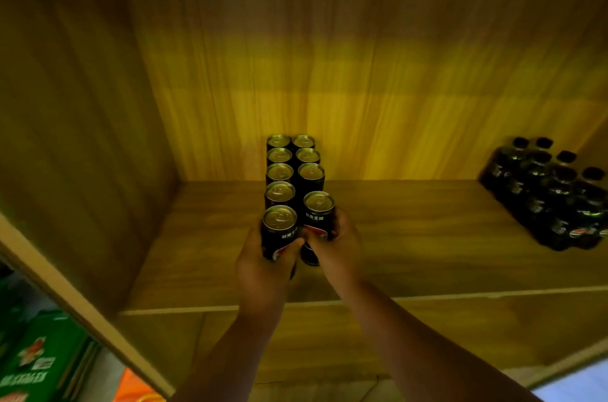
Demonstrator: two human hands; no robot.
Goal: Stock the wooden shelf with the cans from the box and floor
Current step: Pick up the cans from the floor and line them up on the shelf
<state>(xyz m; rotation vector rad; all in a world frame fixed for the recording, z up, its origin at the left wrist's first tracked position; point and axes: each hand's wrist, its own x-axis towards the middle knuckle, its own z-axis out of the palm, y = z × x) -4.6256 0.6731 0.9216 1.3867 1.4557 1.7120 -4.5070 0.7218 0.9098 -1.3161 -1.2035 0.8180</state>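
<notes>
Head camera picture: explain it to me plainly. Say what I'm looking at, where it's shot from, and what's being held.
There is no machine here. A camera worn on a person's head looks forward and down into a wooden shelf. The left hand grips one black can; the right hand grips another can. Both sit at the front of two rows of cans already standing upright on the shelf. At the right stands a pack of dark bottles. A green box shows at lower left, outside the shelf.

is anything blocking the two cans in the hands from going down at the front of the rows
Nothing visible does. The left hand grips one can and the right hand another, both already at the front of the two rows; the shelf board ahead is bare.
</notes>
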